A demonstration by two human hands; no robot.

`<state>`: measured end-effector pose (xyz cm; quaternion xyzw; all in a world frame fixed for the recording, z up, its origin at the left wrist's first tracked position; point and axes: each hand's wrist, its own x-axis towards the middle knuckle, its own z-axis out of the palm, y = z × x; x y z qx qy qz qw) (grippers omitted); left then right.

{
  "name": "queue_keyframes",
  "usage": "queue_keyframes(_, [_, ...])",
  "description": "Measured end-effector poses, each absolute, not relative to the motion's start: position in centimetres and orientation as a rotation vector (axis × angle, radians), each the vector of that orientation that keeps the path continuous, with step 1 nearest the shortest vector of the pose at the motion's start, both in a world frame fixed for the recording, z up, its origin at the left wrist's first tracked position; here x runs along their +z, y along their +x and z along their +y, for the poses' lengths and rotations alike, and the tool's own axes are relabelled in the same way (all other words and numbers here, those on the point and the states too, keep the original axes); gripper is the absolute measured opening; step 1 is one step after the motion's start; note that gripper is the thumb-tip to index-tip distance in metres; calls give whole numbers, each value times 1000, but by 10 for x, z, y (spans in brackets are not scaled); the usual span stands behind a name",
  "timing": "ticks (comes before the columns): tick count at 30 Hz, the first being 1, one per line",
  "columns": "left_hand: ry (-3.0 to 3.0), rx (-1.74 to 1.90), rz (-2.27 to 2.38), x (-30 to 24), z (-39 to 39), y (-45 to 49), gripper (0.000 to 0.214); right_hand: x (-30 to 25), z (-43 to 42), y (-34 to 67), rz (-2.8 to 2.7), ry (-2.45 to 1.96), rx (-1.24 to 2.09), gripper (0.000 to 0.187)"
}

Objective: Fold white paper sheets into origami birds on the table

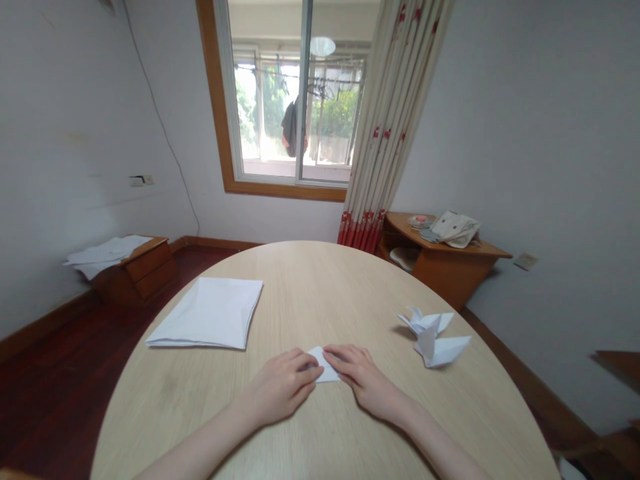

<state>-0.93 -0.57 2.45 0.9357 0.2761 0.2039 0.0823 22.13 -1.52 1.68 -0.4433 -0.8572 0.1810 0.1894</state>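
Observation:
A small folded white paper (323,363) lies on the round wooden table (320,287) near its front edge. My left hand (281,387) presses on its left side with curled fingers. My right hand (361,377) presses on its right side, fingers bent down onto the paper. Both hands meet over the fold and hide most of the piece.
A stack of white paper sheets (207,312) lies to the left on the table. Two folded paper figures (434,337) rest to the right. A low wooden drawer unit (135,267) stands at left, a corner shelf (440,257) with a bag at right, a window behind.

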Motion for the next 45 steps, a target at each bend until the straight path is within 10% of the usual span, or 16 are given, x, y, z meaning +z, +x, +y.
queue_keyframes(45, [2850,854,1289,8,-6,-3,41,26,-26,211,-2388,-927,171,28])
